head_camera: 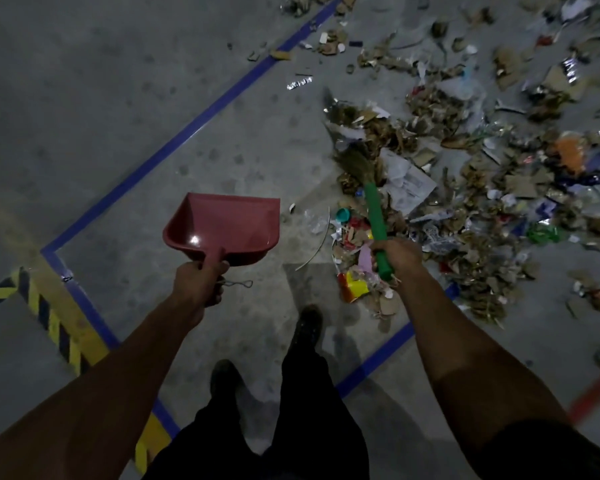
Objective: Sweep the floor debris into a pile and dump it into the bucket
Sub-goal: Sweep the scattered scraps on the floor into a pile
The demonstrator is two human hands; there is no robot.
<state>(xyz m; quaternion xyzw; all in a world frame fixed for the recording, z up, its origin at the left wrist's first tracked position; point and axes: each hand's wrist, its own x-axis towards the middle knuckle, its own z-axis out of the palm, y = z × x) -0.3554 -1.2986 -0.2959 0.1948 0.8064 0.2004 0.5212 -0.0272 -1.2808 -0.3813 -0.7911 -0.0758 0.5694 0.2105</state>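
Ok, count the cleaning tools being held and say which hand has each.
2. The red plastic dustpan is gripped by its handle in the left hand, held above the floor. The green-handled straw broom is in the right hand, bristles in the debris. No others show.

The dustpan (227,230) looks like glossy red plastic; the broom (369,188) has a smooth green plastic handle and straw-like bristles; the debris (465,168) is torn cardboard, paper, foil; the floor (101,98) is matt concrete.
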